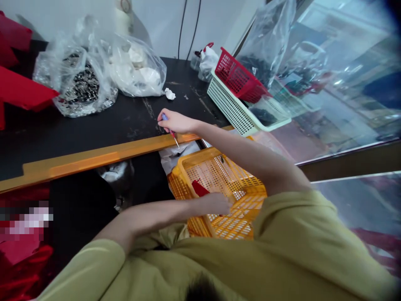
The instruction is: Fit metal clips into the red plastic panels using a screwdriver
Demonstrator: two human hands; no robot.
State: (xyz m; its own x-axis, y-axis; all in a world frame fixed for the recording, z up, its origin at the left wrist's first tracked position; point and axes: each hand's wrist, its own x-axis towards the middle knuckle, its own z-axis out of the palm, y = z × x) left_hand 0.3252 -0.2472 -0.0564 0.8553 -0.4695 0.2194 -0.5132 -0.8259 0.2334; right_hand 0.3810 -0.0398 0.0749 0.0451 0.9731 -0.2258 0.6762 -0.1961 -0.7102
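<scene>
The right hand [176,121] is gripping one slim purple-handled tool [165,118]; the left hand [216,203] is clasping one flat red piece [199,188] over one orange plastic basket [177,184].

We see a slim tool [165,118], blue-violet above and red below, a red piece [199,189], a yellow-orange latticed basket [200,154], a black surface [125,123], and our plain mustard-olive shirt [225,265].
</scene>
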